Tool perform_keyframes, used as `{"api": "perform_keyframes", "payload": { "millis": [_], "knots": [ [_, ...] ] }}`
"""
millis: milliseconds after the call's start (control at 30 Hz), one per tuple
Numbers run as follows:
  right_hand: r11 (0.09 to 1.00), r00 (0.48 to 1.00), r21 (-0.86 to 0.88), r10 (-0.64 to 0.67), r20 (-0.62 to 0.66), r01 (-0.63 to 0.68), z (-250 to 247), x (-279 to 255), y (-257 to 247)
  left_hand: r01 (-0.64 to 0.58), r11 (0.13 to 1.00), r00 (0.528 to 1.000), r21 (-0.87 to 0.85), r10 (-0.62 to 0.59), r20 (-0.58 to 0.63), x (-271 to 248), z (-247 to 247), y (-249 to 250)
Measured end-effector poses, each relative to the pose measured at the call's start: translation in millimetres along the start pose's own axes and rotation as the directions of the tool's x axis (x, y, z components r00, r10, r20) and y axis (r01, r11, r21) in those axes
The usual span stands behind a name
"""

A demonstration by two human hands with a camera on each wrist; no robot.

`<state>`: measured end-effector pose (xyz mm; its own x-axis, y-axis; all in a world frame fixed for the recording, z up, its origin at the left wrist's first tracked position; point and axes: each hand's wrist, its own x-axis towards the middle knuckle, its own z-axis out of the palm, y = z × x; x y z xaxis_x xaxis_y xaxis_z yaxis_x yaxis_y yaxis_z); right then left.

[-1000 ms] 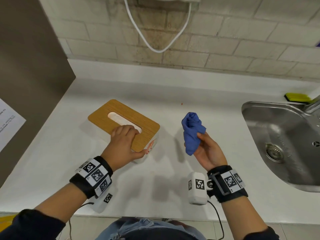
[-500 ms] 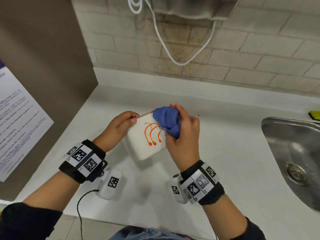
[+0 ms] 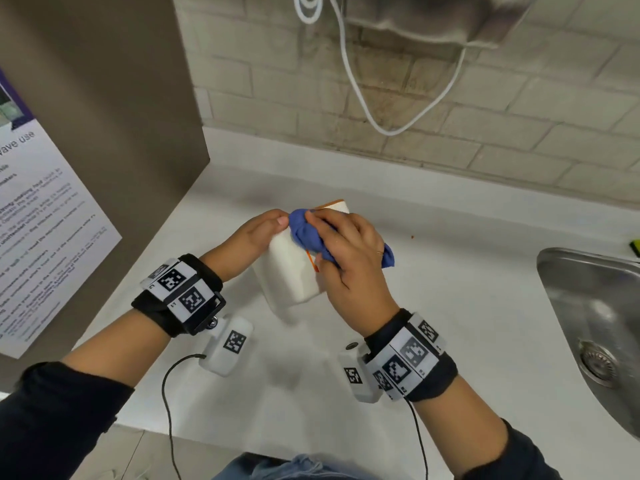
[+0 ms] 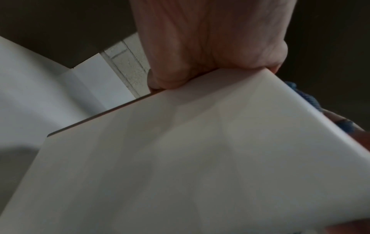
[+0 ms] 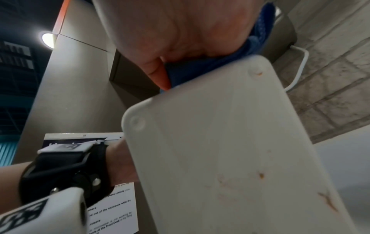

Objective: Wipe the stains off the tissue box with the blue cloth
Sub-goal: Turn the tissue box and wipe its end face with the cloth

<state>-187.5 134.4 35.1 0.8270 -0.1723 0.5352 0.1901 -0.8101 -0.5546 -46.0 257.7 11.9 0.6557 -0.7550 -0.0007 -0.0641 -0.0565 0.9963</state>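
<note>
The left hand [image 3: 258,233] grips the tilted tissue box [image 3: 287,271] while the right hand [image 3: 349,258], fingers clamped on the blue cloth [image 3: 304,233], presses it against the box's stained upturned side.

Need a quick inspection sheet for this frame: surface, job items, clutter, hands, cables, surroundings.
Surface: white counter, a small red speck on it.
Job's things: tissue box tipped up off its base; orange stains partly hidden; faint orange marks on its underside. Blue cloth bunched against the box.
Clutter: a yellow-green item at the sink's edge, too cut off to name.
Grippers: left hand grips the box; right hand grips the cloth and presses it on the box.
Cables: white cord looping down the wall; black wrist leads.
Surroundings: brick wall, steel sink, brown panel with a notice.
</note>
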Motion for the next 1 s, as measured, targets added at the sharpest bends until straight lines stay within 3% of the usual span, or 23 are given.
{"api": "perform_keyframes", "payload": {
  "millis": [233,367,433,500,567,600,700,767,833,933,1000],
  "knots": [
    [0.985,0.980,0.104,-0.153,0.126,0.141,-9,-2,12,0.015,1.000,1.000,-0.012,-0.015,0.026,6,-6,-1],
    [0.978,0.944,0.118,-0.198,0.265,0.172,-24,-11,17,-0.002,0.999,1.000,0.035,0.001,0.028,2,-4,-2],
    [0.981,0.921,0.102,-0.190,0.339,0.165,-37,-17,20,-0.005,0.998,0.999,0.057,0.003,0.036,-1,-4,-2],
    [0.993,0.920,0.105,-0.094,0.381,0.058,-55,-22,24,-0.009,0.998,0.999,0.065,0.006,0.038,-3,-4,-3],
    [0.959,0.947,0.228,0.092,0.308,-0.167,-74,-22,25,-0.016,0.997,0.999,0.070,0.013,0.039,-4,-1,-2],
    [0.906,0.959,0.339,0.189,0.212,-0.254,-81,-21,25,-0.017,0.997,0.999,0.077,0.014,0.044,-5,0,-2],
    [0.741,0.924,0.624,0.375,-0.075,-0.250,-85,-10,18,-0.015,0.996,0.998,0.090,0.010,0.056,-9,4,-3],
    [0.701,0.905,0.674,0.409,-0.113,-0.232,-71,0,9,-0.030,0.994,0.998,0.102,0.023,0.065,-12,6,-2],
    [0.757,0.918,0.609,0.380,-0.116,-0.236,-52,6,-2,-0.051,0.991,0.997,0.122,0.043,0.062,-13,5,-1],
    [0.954,0.960,0.223,0.237,-0.152,-0.200,-26,2,-2,-0.065,0.988,0.996,0.142,0.057,0.062,-13,6,1],
    [0.980,0.972,0.083,0.191,-0.136,-0.181,-19,-1,3,-0.068,0.989,0.997,0.130,0.062,0.051,-14,8,3]
  ]
}}
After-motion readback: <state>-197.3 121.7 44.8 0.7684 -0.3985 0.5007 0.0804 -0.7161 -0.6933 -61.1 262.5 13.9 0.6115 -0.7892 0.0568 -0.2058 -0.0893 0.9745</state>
